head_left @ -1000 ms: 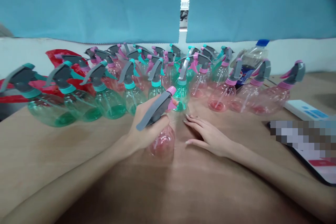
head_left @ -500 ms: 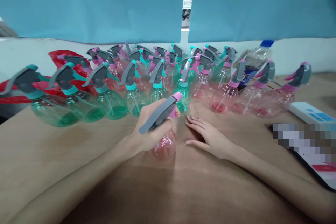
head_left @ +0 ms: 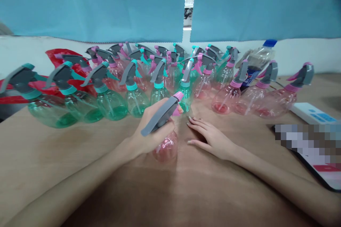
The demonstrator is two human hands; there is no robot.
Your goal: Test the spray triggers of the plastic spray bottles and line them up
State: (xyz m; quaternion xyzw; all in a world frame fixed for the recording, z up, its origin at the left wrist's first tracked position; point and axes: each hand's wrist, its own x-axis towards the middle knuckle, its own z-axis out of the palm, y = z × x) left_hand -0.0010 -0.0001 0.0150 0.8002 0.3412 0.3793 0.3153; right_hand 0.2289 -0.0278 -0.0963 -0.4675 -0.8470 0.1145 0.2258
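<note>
In the middle of the table, my left hand (head_left: 149, 127) is closed around the neck of a pink spray bottle (head_left: 166, 149) with a grey and pink trigger head. The bottle stands upright on the wood, its nozzle pointing away to the right. To its right my right hand (head_left: 210, 138) lies palm down on the table, fingers stretched out and holding nothing. Just beyond the hands stands a green spray bottle (head_left: 185, 95), with another green spray bottle (head_left: 137, 103) behind my left hand.
Several green spray bottles (head_left: 112, 106) line the left, and pink spray bottles (head_left: 226, 101) the right, with more behind. A red plastic bag (head_left: 53, 56), a blue-capped bottle (head_left: 259, 60), a white box (head_left: 311, 111) and a black-edged flat object (head_left: 306, 163) surround them on the table (head_left: 119, 191).
Everything has shifted slightly left and up in the view. Both hands keep the same pose, the left still around the pink spray bottle.
</note>
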